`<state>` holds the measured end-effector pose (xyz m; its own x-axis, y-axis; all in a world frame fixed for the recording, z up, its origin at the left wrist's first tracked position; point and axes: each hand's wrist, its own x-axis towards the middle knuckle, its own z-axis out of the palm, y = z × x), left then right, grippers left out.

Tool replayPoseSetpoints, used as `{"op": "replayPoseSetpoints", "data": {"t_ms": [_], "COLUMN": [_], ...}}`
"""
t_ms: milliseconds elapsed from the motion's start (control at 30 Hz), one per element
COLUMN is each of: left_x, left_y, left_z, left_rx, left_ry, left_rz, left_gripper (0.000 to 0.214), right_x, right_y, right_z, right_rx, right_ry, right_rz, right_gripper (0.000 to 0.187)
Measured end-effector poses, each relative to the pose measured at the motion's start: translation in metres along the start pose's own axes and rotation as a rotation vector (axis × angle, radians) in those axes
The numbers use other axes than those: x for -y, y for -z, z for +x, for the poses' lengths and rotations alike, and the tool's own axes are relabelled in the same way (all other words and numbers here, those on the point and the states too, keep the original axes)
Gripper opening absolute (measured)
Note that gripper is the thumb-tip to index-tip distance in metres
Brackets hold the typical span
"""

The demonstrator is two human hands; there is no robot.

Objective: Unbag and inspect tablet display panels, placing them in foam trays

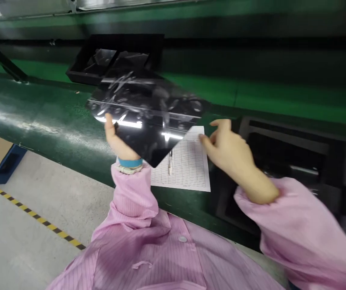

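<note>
A glossy black panel (148, 121) with a reflective, smeared surface is tilted above the green bench. My left hand (120, 141) grips it at its lower left edge, thumb showing on the near face and the other fingers hidden. Just off the panel's right corner, my right hand (228, 149) hovers with thumb and forefinger apart, nothing visible between them. Under the panel lies a printed sheet with a ruled table (191, 165), partly covered, and a clear pen (170, 163) rests on it.
Behind the panel stands a black divided tray (82, 74) with clear film inside. More black trays (287, 141) holding dark glossy pieces sit at the right. The green bench (54, 121) has its near edge before me; a blue-edged box (3, 161) is at lower left.
</note>
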<state>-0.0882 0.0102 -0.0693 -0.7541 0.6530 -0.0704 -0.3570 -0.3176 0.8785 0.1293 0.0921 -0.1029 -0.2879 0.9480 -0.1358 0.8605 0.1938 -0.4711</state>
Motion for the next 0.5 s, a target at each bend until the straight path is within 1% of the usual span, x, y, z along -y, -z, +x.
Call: {"op": "replayPoseSetpoints", "data": {"t_ms": [33,100,167,267,367,467,500], "left_x": [-0.009,-0.025,-0.041,-0.058,-0.066,-0.065,-0.064], "left_y": [0.011,0.034,0.055,0.080,0.097,0.108,0.110], "left_z": [-0.002,-0.009,-0.020,-0.037,-0.048,-0.053,-0.054], "left_rx": [-0.008,0.045,0.044,-0.017,-0.074,-0.114,-0.132], "left_ry": [-0.060,-0.174,-0.265,-0.300,-0.354,-0.337,-0.337], "left_rz": [-0.066,-0.136,-0.094,-0.010,-0.014,-0.042,-0.063], "left_gripper": [0.054,0.051,0.053,0.056,0.052,0.050,0.052], "right_x": [0.008,0.025,0.039,0.049,0.048,0.047,0.051], "right_y": [-0.007,-0.022,-0.036,-0.051,-0.051,-0.041,-0.041], "right_z": [0.004,0.006,0.004,0.000,0.002,0.013,0.018], "right_rx": [0.033,0.076,0.125,0.186,0.197,0.204,0.204], "right_ry": [0.007,0.028,0.069,0.117,0.150,0.194,0.208], "right_rz": [-0.045,-0.106,-0.118,-0.058,0.100,0.363,0.464], "right_gripper": [0.054,0.059,0.059,0.050,0.043,0.028,0.028]}}
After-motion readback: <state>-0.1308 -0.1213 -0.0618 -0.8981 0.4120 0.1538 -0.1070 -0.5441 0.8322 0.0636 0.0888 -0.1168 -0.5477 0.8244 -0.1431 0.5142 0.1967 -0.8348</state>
